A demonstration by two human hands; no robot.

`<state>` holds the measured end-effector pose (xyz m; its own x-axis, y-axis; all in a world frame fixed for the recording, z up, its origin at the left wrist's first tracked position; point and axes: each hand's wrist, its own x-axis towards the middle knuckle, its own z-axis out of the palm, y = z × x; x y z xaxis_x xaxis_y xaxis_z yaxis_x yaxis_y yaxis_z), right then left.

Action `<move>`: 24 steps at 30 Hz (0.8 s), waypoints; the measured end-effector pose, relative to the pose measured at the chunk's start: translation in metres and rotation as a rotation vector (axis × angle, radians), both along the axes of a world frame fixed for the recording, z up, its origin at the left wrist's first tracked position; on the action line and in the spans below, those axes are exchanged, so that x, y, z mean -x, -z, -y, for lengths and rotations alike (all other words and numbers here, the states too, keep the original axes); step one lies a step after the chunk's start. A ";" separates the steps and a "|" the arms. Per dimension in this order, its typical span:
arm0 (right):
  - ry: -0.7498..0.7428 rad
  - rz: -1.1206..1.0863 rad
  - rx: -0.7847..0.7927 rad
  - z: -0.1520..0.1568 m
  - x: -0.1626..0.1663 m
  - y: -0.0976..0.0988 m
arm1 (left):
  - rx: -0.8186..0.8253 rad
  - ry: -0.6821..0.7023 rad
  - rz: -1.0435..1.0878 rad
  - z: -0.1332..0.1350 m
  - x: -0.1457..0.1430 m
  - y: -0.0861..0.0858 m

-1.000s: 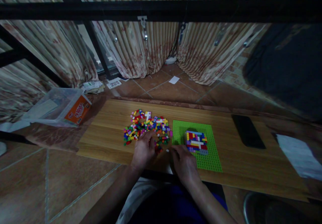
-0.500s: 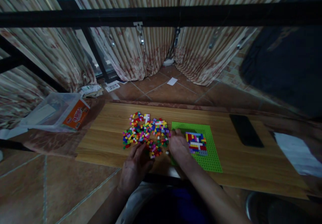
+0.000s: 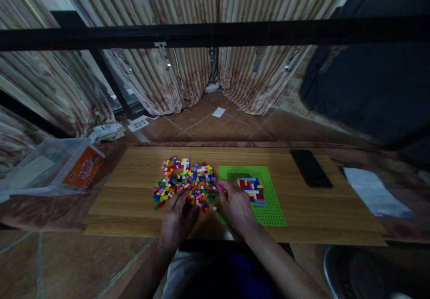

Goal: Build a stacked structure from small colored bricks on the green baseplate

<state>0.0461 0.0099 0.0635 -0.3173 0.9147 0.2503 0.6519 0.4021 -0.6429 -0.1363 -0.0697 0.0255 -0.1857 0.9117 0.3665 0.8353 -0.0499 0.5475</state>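
Observation:
My right hand (image 3: 238,204) is over the left part of a green baseplate (image 3: 273,209), its thumb and forefinger closed on a small pink toy brick (image 3: 220,186). Beside that hand, a block of multicoloured bricks (image 3: 251,192) is fixed on the plate, partly covered by my fingers. My left hand (image 3: 175,222) rests at the near edge of a loose pile of small toy bricks (image 3: 183,180). Its fingers and thumb are apart, and I see nothing held between them. A single white brick (image 3: 214,208) lies between my hands.
A black phone (image 3: 311,168) lies right of the baseplate on the wooden board (image 3: 114,200). White paper (image 3: 374,191) sits beyond the board's right end. At the left stands a clear plastic box (image 3: 43,164) with an orange label. A round metal-rimmed object (image 3: 327,267) is at lower right.
The camera view has turned, so the board and its contents appear further left. My right hand has tilted, and the pink brick shows more plainly at its fingertips. My left hand stays by the pile.

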 end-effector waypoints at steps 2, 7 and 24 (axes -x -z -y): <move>0.015 -0.129 0.027 0.007 -0.013 -0.007 | -0.029 -0.005 0.007 0.001 0.001 0.001; 0.155 -0.326 0.088 0.013 -0.059 -0.006 | -0.050 -0.016 0.004 0.002 0.003 0.004; 0.179 -0.191 0.056 -0.021 -0.110 -0.010 | -0.080 -0.013 0.002 -0.001 0.004 0.006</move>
<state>0.1560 0.0311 0.0734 -0.1015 0.9660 0.2380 0.5743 0.2522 -0.7788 -0.1402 -0.0682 0.0195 -0.1979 0.8769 0.4381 0.8349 -0.0834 0.5441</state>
